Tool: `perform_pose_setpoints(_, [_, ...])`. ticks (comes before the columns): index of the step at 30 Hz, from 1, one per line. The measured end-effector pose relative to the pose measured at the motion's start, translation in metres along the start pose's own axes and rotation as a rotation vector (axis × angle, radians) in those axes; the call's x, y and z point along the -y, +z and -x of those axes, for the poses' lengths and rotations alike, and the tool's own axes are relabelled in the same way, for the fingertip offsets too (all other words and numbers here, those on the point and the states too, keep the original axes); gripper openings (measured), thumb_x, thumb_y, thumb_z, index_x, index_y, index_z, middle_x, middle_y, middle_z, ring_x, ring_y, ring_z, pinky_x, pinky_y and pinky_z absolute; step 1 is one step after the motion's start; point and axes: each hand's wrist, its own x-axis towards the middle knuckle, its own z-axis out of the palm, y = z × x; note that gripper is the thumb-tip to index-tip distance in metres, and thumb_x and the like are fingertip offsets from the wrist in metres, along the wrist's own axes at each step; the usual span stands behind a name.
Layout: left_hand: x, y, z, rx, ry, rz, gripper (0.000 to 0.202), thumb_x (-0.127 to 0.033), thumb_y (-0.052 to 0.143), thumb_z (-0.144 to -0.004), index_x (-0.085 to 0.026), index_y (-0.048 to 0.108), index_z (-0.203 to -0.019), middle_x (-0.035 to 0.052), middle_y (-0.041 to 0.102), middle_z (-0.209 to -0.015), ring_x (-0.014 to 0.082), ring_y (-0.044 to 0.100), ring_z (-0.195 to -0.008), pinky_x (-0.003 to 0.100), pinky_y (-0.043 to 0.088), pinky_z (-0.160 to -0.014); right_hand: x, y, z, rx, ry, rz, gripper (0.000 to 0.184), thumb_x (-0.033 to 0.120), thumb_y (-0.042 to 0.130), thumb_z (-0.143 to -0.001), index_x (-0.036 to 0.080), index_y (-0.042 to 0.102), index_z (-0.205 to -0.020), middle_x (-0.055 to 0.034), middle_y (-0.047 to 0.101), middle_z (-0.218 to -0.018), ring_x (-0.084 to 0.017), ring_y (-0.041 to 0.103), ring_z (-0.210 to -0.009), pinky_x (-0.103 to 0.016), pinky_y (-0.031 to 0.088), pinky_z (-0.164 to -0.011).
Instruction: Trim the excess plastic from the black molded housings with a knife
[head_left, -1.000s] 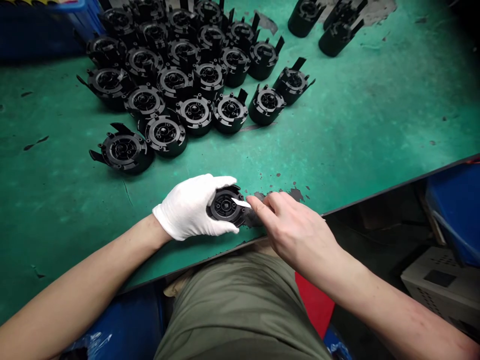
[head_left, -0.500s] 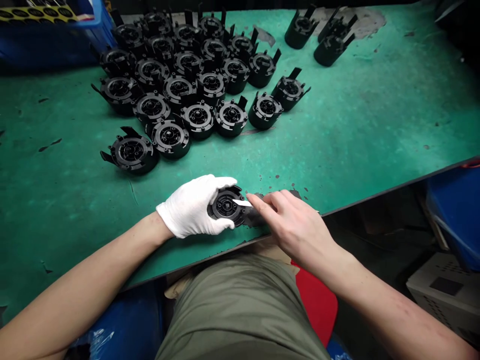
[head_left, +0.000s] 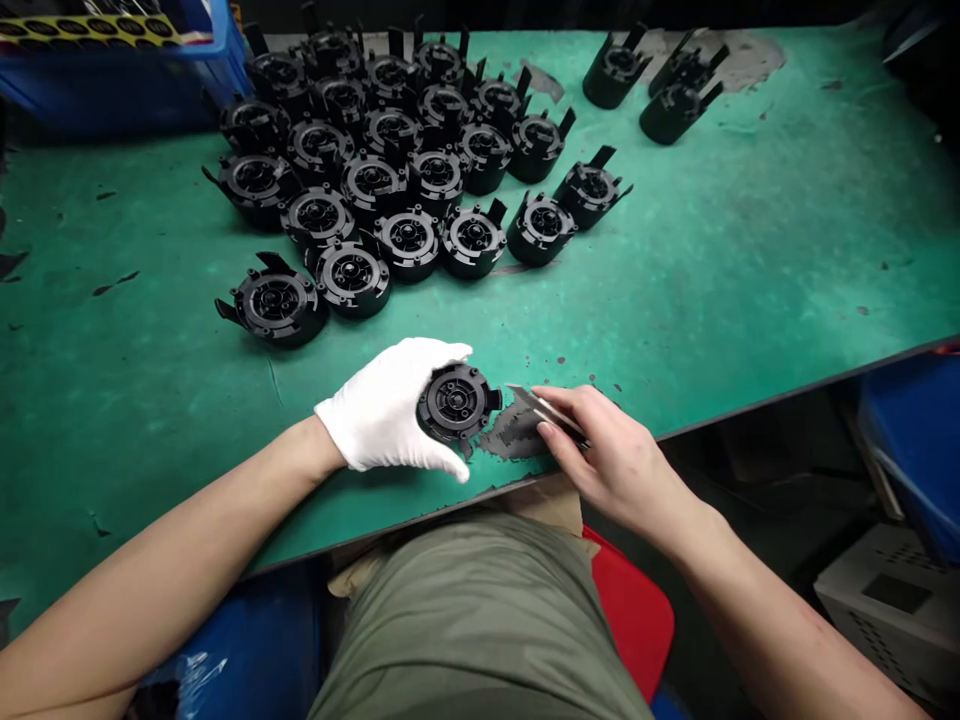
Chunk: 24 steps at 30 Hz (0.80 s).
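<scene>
Right hand point(head_left: 619, 460)'s blade point(head_left: 546, 409) withdrew from the black plastic disc point(head_left: 456, 403).

Left hand point(head_left: 386, 405) wears a white cotton glove point(head_left: 367, 400); fingers curve round to the right, closed in a firm grip. Left wrist point(head_left: 326, 450) near straight, bare left forearm point(head_left: 172, 535) reaching in from lower left. Right hand point(head_left: 611, 450) bare, near the left hand but not touching it; fingers point(head_left: 574, 405) bent in a tight pinch. Right wrist point(head_left: 694, 530) slightly flexed, bare right forearm point(head_left: 780, 620) reaching in from lower right.
</scene>
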Motion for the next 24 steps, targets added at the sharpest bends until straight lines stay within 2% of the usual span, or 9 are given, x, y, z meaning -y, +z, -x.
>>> perform_pose_setpoints(3, [0.001, 0.005, -0.002, -0.009, 0.044, -0.061, 0.113, -0.075, 0.099, -0.066, -0.017, 0.053, -0.152, 0.0225, 0.068, -0.147, 0.042, 0.069, -0.134, 0.058, 0.057, -0.119, 0.003, -0.001, 0.008, 0.013, -0.057, 0.0, 0.04, 0.017, 0.061, -0.111, 0.02, 0.057, -0.15, -0.0107, 0.072, -0.121, -0.023, 0.073, -0.107, -0.036, 0.061, -0.091])
perform_pose_setpoints(7, [0.0, 0.008, -0.005, -0.011, 0.002, -0.053, 0.102, -0.081, 0.097, -0.064, -0.018, 0.06, -0.135, 0.0181, 0.073, -0.13, 0.0383, 0.073, -0.12, 0.055, 0.06, -0.11, 0.018, 0.005, 0.018, 0.014, -0.144, 0.201, 0.05, 0.012, 0.059, -0.111, 0.012, 0.05, -0.16, -0.0074, 0.071, -0.104, -0.02, 0.07, -0.087, -0.032, 0.056, -0.075])
perform_pose_setpoints(11, [-0.003, 0.008, -0.007, -0.013, -0.025, -0.078, 0.101, -0.085, 0.098, -0.054, -0.019, 0.061, -0.121, 0.015, 0.071, -0.12, 0.0357, 0.072, -0.109, 0.053, 0.061, -0.1, 0.037, 0.016, 0.017, 0.02, -0.098, 0.368, 0.048, 0.018, 0.055, -0.115, 0.009, 0.048, -0.162, -0.0054, 0.07, -0.096, -0.019, 0.068, -0.078, -0.032, 0.051, -0.067])
perform_pose_setpoints(16, [-0.004, 0.011, -0.005, -0.039, -0.012, -0.11, 0.099, -0.092, 0.093, -0.053, -0.02, 0.058, -0.111, 0.0125, 0.068, -0.11, 0.0339, 0.069, -0.102, 0.052, 0.06, -0.093, 0.054, 0.021, 0.019, 0.032, -0.044, 0.442, 0.05, 0.02, 0.052, -0.116, 0.009, 0.044, -0.164, -0.0056, 0.07, -0.096, -0.018, 0.066, -0.075, -0.032, 0.051, -0.066])
perform_pose_setpoints(20, [-0.004, 0.016, -0.003, -0.087, 0.038, -0.127, 0.094, -0.087, 0.095, -0.057, -0.021, 0.054, -0.11, 0.0108, 0.065, -0.107, 0.0321, 0.066, -0.099, 0.05, 0.06, -0.087, 0.06, 0.02, 0.025, 0.075, 0.014, 0.554, 0.059, 0.01, 0.053, -0.11, 0.006, 0.04, -0.168, -0.0061, 0.068, -0.098, -0.02, 0.062, -0.073, -0.035, 0.048, -0.062])
perform_pose_setpoints(24, [-0.003, 0.018, 0.0, -0.128, 0.087, -0.154, 0.092, -0.084, 0.093, -0.064, -0.021, 0.05, -0.115, 0.0116, 0.063, -0.11, 0.0314, 0.065, -0.098, 0.05, 0.061, -0.085, 0.061, 0.018, 0.027, 0.076, 0.007, 0.589, 0.067, 0.001, 0.053, -0.102, 0.007, 0.041, -0.168, -0.006, 0.068, -0.101, -0.019, 0.063, -0.075, -0.034, 0.045, -0.058])
